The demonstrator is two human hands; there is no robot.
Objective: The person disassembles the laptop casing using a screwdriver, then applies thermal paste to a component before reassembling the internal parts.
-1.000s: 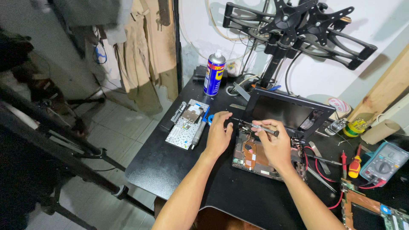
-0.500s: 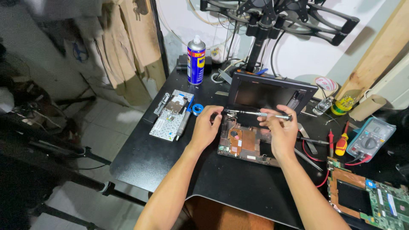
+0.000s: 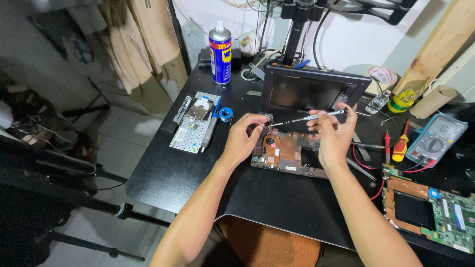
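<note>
Screwdriver (image 3: 307, 117) tip hidden behind left hand (image 3: 242, 141); right hand (image 3: 332, 136) grips handle.

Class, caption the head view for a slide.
Right hand holds a screwdriver over an opened laptop; left hand steadies its corner.

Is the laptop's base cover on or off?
Off. The laptop lies with its copper heat plate and board bare between the left hand and right hand, which holds a screwdriver.

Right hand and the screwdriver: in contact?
Touching. The head view shows the right hand with its fingers closed around the handle of the screwdriver, no gap.
</note>
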